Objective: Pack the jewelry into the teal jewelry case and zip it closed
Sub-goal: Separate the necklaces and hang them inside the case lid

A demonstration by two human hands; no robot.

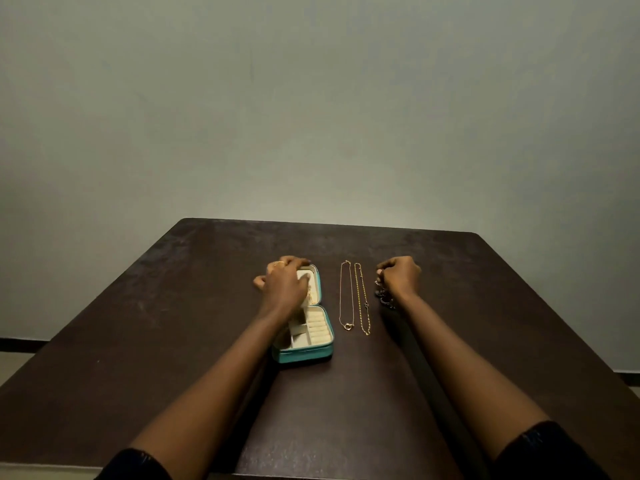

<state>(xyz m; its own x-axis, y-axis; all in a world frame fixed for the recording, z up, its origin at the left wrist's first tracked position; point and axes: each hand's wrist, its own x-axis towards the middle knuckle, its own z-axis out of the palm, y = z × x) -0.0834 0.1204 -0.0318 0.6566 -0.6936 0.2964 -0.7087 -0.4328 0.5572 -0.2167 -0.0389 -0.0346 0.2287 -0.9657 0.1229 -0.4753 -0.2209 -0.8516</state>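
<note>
Dark worktop (173,323): your left hand (284,284) grips the open teal jewelry case (304,355) by its lid, your right hand (400,275) pinches a dark chain (382,296), so lift it clear over the gold necklaces (347,326).

A plain wall (311,98) of pale grey-green colour fills the whole upper half of the view, without any window or picture on it, and the light on it is dim and even. In front of it stands a dark brown tabletop (194,271) with rounded far corners and some dull worn patches on its surface. At the left side, a dark baseboard (20,344) runs along the bottom of the wall, with a small strip of light floor (12,370) under it.
</note>
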